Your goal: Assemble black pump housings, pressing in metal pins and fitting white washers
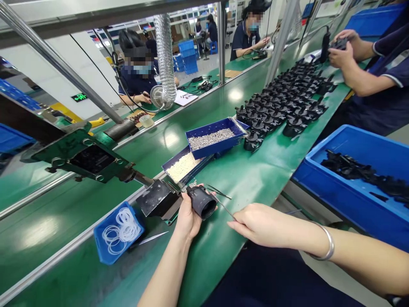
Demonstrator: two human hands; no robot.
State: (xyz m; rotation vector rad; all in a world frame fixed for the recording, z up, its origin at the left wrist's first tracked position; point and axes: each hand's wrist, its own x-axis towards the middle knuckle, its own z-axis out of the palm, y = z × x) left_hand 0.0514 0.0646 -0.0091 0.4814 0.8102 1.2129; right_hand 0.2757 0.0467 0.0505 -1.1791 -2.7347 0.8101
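Observation:
My left hand (189,219) is closed round a black plastic cylindrical housing (203,202), its open round end turned toward me. My right hand (252,224) pinches a thin metal rod-like tool (226,207); its far tip reaches the housing's right side, and whether it touches cannot be made out. Close behind the housing stands a dark metal press fixture (156,198) under a green press head (92,157). Dark slim tweezers-like tools (220,192) lie on the green bench just beyond the housing.
A blue tray of small metal pieces (212,138) overlaps a tray of cream pieces (183,167). White rings fill a blue bin (104,251) at left, beside a pointed silver tool (154,237). Rows of black housings (271,106) stand behind; a blue crate (351,204) is at right. Co-workers sit around.

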